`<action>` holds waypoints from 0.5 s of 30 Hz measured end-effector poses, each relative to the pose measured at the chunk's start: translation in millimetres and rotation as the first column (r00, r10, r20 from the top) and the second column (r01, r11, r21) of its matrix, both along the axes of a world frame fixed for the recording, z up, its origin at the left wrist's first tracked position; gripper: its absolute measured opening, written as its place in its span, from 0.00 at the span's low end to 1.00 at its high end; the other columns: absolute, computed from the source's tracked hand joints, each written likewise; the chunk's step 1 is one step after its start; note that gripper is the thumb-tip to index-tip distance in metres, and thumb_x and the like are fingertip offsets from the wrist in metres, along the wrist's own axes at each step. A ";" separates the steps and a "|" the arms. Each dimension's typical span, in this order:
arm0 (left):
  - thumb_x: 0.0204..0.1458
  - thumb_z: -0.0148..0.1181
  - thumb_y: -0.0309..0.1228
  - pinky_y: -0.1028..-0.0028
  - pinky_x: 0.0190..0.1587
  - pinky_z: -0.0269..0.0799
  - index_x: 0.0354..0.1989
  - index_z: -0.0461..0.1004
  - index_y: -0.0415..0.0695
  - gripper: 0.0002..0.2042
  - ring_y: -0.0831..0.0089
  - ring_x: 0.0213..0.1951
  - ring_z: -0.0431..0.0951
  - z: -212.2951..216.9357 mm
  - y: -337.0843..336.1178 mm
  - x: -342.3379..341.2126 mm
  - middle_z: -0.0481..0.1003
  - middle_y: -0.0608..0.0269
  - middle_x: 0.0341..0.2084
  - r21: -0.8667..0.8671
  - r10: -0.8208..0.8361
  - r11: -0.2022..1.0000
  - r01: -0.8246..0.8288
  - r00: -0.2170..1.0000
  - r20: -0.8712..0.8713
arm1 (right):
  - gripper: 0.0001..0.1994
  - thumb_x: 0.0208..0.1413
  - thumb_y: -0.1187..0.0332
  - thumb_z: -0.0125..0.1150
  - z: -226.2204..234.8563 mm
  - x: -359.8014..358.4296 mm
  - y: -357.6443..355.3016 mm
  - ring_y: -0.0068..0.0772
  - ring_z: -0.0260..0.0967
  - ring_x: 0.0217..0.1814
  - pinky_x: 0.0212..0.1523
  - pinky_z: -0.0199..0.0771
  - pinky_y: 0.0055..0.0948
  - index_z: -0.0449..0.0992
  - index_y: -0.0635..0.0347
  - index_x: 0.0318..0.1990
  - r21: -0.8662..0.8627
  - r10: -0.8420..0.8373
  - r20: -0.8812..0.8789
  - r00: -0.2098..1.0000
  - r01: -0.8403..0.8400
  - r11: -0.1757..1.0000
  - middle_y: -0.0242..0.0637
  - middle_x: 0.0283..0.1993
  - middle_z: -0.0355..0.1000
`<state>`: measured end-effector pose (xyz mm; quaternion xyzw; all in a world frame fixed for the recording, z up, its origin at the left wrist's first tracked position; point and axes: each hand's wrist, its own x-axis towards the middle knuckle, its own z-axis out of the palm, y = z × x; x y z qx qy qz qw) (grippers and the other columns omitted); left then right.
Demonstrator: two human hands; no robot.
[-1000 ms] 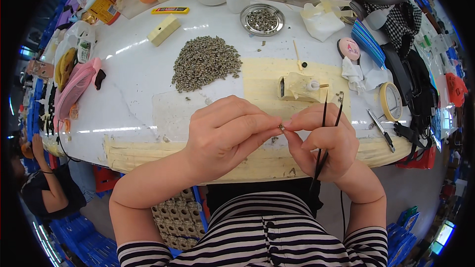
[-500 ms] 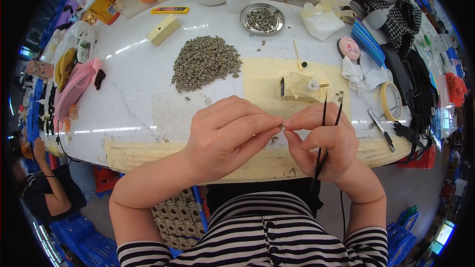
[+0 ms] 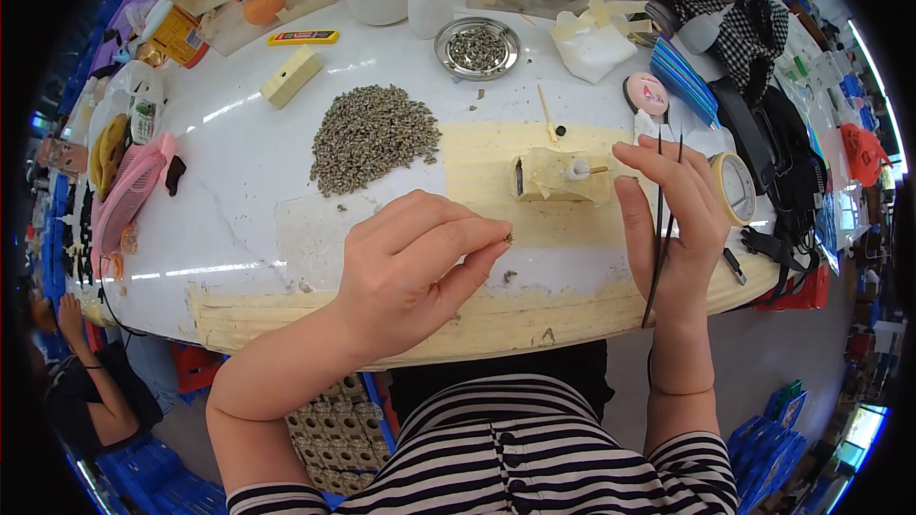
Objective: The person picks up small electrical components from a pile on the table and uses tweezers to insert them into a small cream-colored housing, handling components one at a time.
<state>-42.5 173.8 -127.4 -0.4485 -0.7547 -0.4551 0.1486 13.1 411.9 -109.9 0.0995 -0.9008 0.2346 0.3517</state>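
My left hand (image 3: 405, 262) pinches a tiny metallic part (image 3: 509, 238) between thumb and forefinger, above the taped front of the table. My right hand (image 3: 685, 229) is apart from it, with thumb and forefinger spread. Slim black tweezers (image 3: 654, 294) rest across that palm, their tips pointing away from me. Just left of my right fingertips stands a block wrapped in cream tape (image 3: 544, 186), with a white knob and a short peg on top. A large heap of small grey-brown metal parts (image 3: 372, 138) lies beyond my left hand.
Behind the heap is a round metal dish (image 3: 443, 62) of similar parts. A cream block (image 3: 291, 76), thin stick (image 3: 546, 113), pink round case (image 3: 646, 93) and tape roll (image 3: 733, 189) lie around. A pink mesh pouch (image 3: 134, 186) sits left. Bins line the back; another person's hand (image 3: 72, 315) shows far left.
My right hand has parted from the left and moved right and away from me, its thumb and forefinger opening. The left keeps its pinch on the small part. The whole view has shifted slightly.
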 end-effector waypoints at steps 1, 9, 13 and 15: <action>0.42 0.70 0.15 0.74 0.29 0.72 0.36 0.82 0.38 0.11 0.69 0.28 0.79 -0.1 0.0 0.2 0.79 0.60 0.27 0.000 0.001 1.000 -0.001 1.000 0.000 | 0.12 0.48 0.78 0.71 -3.5 -1.6 0.9 0.44 0.75 0.43 0.43 0.73 0.34 0.81 0.61 0.42 -0.022 0.006 0.025 1.000 -0.006 1.000 0.42 0.35 0.78; 0.42 0.70 0.15 0.75 0.28 0.71 0.36 0.82 0.37 0.11 0.69 0.28 0.79 1.0 -1.3 1.0 0.79 0.60 0.26 0.010 0.002 1.000 -0.002 1.000 -0.009 | 0.09 0.47 0.79 0.71 -7.6 -7.8 -2.7 0.41 0.75 0.40 0.41 0.73 0.33 0.80 0.62 0.37 -0.066 0.046 0.019 0.999 -0.044 0.997 0.40 0.34 0.78; 0.42 0.70 0.15 0.75 0.28 0.71 0.36 0.82 0.38 0.11 0.69 0.28 0.79 0.9 -0.9 0.9 0.79 0.60 0.26 0.022 -0.001 1.000 0.001 1.000 -0.012 | 0.09 0.47 0.79 0.71 -8.4 -7.1 -2.6 0.41 0.76 0.40 0.41 0.73 0.33 0.79 0.62 0.36 -0.031 0.035 -0.015 0.999 -0.036 0.999 0.40 0.34 0.78; 0.42 0.70 0.15 0.75 0.28 0.71 0.36 0.82 0.38 0.11 0.69 0.28 0.78 0.8 -1.1 0.8 0.78 0.60 0.26 0.022 -0.001 1.000 0.001 1.000 -0.012 | 0.09 0.47 0.79 0.71 -6.9 -6.0 -2.9 0.41 0.76 0.40 0.41 0.73 0.33 0.79 0.61 0.36 -0.035 0.026 -0.046 0.999 -0.027 0.999 0.40 0.34 0.79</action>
